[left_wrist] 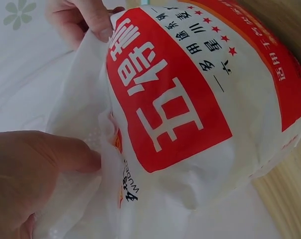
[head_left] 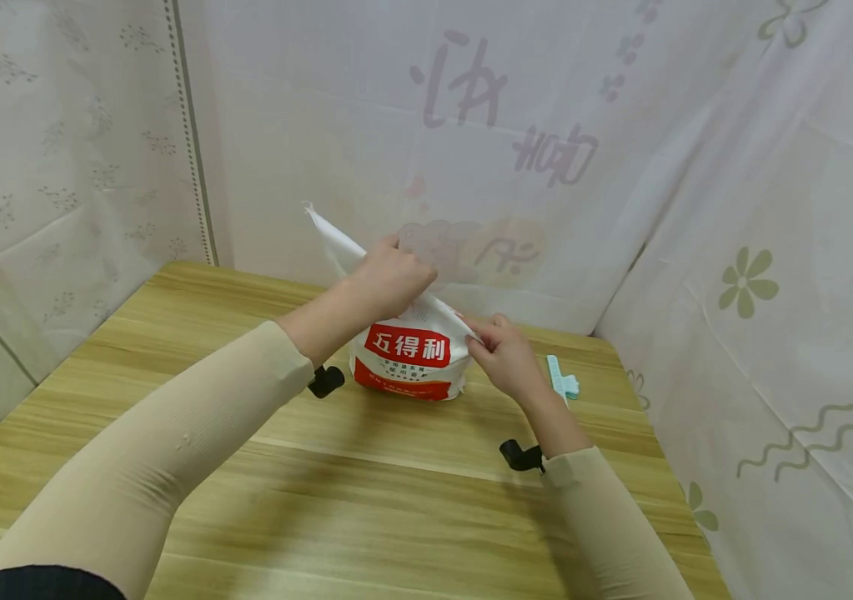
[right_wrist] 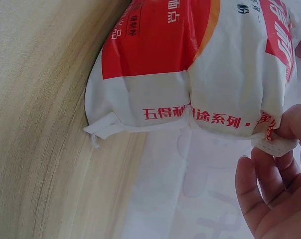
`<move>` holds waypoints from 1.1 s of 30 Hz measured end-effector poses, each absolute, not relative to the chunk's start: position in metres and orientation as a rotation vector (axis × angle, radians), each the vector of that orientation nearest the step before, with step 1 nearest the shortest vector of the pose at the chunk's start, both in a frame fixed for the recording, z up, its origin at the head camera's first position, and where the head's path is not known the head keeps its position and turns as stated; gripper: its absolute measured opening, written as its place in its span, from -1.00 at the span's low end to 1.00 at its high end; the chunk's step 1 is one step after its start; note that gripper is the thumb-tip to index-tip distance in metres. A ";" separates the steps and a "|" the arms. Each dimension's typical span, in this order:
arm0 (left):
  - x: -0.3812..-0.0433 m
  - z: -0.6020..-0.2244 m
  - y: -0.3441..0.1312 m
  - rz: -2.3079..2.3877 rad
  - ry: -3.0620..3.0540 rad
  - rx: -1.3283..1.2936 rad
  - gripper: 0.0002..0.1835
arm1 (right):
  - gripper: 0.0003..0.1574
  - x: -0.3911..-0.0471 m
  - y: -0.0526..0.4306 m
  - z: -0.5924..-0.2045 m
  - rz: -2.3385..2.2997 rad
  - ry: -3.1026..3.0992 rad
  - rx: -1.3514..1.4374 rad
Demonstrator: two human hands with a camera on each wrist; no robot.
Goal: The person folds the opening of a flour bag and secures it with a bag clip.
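A white flour bag (head_left: 414, 354) with red printed panels stands on the wooden table, its loose white top drawn up to a peak at the left. My left hand (head_left: 394, 275) grips the gathered upper part of the bag. In the left wrist view, that thumb (left_wrist: 73, 154) presses into the folded white material below the print. My right hand (head_left: 504, 354) pinches the bag's upper right edge. The right wrist view has the thumb and fingers (right_wrist: 270, 184) on a stitched corner, with the side seam running along from it. The far side of the bag is hidden.
A mint-green sealing clip (head_left: 561, 379) lies on the table (head_left: 396, 500) just right of my right hand. Pale patterned cloth (head_left: 306, 108) hangs close behind the table and along its right side. Small black wrist mounts (head_left: 521, 455) stick out beside both forearms.
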State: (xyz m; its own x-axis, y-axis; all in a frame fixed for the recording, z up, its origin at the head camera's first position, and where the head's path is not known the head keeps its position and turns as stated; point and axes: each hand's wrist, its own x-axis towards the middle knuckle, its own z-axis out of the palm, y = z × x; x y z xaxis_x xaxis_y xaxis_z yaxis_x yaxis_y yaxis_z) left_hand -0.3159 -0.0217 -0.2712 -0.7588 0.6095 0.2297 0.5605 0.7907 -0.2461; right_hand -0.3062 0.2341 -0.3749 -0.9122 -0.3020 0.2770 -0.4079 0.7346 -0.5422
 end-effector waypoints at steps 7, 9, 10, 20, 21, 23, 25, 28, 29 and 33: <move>-0.312 -0.272 -0.024 0.168 -2.770 -0.879 -0.77 | -0.55 -0.306 0.235 -0.376 0.925 -2.767 0.560; -0.312 -0.273 -0.024 0.180 -2.769 -0.881 -0.80 | -0.55 -0.306 0.235 -0.376 0.932 -2.763 0.557; -0.311 -0.272 -0.025 0.185 -2.770 -0.881 -0.81 | -0.56 -0.305 0.234 -0.376 0.937 -2.761 0.557; -0.311 -0.265 -0.034 0.160 -2.784 -0.716 -0.84 | -0.54 -0.305 0.234 -0.378 0.936 -2.744 0.558; -0.311 -0.265 -0.035 0.166 -2.780 -0.706 -0.83 | -0.54 -0.305 0.234 -0.378 0.933 -2.742 0.560; -0.311 -0.265 -0.037 0.183 -2.760 -0.704 -0.81 | -0.54 -0.305 0.235 -0.378 0.927 -2.739 0.564; -0.311 -0.266 -0.037 0.199 -2.744 -0.712 -0.81 | -0.53 -0.305 0.235 -0.378 0.921 -2.742 0.563; -0.310 -0.267 -0.037 0.218 -2.730 -0.717 -0.82 | -0.53 -0.306 0.235 -0.378 0.914 -2.743 0.562; -0.310 -0.267 -0.037 0.216 -2.736 -0.719 -0.83 | -0.53 -0.306 0.235 -0.378 0.914 -2.743 0.561; -0.310 -0.267 -0.038 0.192 -2.741 -0.729 -0.81 | -0.52 -0.306 0.235 -0.378 0.909 -2.738 0.562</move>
State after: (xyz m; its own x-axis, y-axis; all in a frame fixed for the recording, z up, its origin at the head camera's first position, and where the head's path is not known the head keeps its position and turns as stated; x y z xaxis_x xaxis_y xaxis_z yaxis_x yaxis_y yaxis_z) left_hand -0.3095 -0.0382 -0.2668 -0.8272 0.5033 0.2498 0.4637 0.8626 -0.2025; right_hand -0.3056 0.2349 -0.3785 -0.9072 -0.2904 0.3044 -0.4148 0.7383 -0.5318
